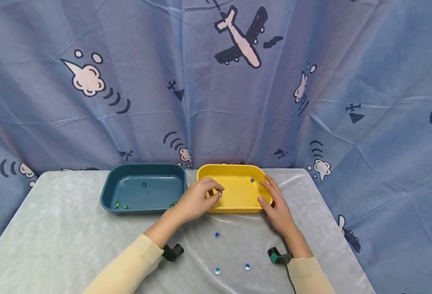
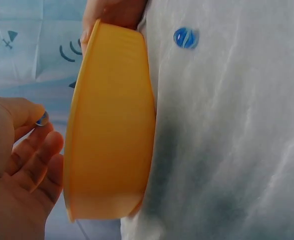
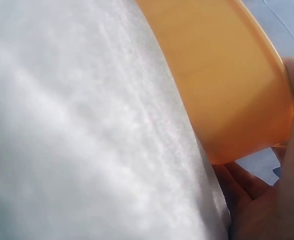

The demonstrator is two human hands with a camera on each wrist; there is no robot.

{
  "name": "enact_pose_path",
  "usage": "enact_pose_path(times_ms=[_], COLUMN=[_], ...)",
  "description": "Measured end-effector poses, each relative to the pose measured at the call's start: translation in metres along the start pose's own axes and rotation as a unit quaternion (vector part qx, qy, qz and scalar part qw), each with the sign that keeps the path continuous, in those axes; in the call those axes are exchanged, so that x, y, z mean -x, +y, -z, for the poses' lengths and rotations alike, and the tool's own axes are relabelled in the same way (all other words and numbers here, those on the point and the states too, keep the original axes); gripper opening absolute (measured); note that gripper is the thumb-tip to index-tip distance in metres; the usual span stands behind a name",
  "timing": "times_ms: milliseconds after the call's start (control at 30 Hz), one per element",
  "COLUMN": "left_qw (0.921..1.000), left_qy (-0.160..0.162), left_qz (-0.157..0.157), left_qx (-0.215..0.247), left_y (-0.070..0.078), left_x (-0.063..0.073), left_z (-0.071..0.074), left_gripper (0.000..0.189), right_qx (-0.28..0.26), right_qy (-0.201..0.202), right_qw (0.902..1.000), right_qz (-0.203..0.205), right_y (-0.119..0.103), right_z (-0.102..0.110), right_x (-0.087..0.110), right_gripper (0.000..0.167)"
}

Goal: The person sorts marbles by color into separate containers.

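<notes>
My left hand pinches a blue glass marble between thumb and fingertip, above the left end of the yellow tray. Its other fingers curl loosely in the left wrist view. At the tray's right end, my right hand holds the wall, thumb over the rim and fingers along the outer side. Inside the yellow tray, toward the far right, lies another blue marble.
Left of the yellow tray stands a teal tray with several green marbles in it. On the pale cloth-covered table lie three blue marbles in front of the yellow tray. A blue patterned curtain hangs behind.
</notes>
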State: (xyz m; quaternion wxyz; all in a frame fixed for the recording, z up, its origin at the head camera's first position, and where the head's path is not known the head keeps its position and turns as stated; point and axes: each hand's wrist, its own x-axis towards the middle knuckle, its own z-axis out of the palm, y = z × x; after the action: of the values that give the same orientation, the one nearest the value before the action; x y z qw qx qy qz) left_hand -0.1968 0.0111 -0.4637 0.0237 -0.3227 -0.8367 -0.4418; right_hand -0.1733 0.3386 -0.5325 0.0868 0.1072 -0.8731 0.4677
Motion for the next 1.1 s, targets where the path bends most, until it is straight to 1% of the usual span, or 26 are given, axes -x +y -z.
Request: enact_pose_path(times_ms=[200, 400, 500, 700, 800, 967, 1100], left_qw=[0.9998, 0.9993, 0.9992, 0.9993, 0.9991, 0.9984, 0.9986], left_qy=[-0.003, -0.011, -0.013, -0.012, -0.013, -0.015, -0.012], left_qz=[0.015, 0.034, 0.036, 0.030, 0.034, 0.050, 0.046], left_qx=[-0.009, -0.007, -0.011, -0.021, -0.022, -0.022, -0.022], left_y=[-0.004, -0.006, -0.006, -0.006, -0.006, -0.007, -0.008], left_x=[-0.008, -0.014, -0.017, -0.022, -0.023, -0.023, -0.022], left_z=[-0.001, -0.001, -0.001, -0.001, 0.000, 0.003, 0.005], left_gripper=[0.018, 0.018, 0.019, 0.018, 0.018, 0.021, 0.022], right_qx=[0.001, -0.002, -0.005, -0.008, -0.009, -0.009, -0.006], right_qy=[0.001, 0.000, 0.002, 0.002, 0.001, 0.000, -0.001], right_qw=[1.0000, 1.0000, 1.0000, 1.0000, 1.0000, 1.0000, 1.0000], right_qz=[0.000, -0.002, 0.000, 0.002, 0.003, 0.000, -0.001], right_y=[0.001, 0.001, 0.000, 0.000, -0.001, -0.002, -0.001], right_z=[0.000, 0.000, 0.000, -0.001, -0.001, 0.000, 0.000], right_x=[0.002, 0.002, 0.002, 0.001, 0.001, 0.001, 0.000], right_gripper=[0.054, 0.053, 0.053, 0.053, 0.053, 0.053, 0.053])
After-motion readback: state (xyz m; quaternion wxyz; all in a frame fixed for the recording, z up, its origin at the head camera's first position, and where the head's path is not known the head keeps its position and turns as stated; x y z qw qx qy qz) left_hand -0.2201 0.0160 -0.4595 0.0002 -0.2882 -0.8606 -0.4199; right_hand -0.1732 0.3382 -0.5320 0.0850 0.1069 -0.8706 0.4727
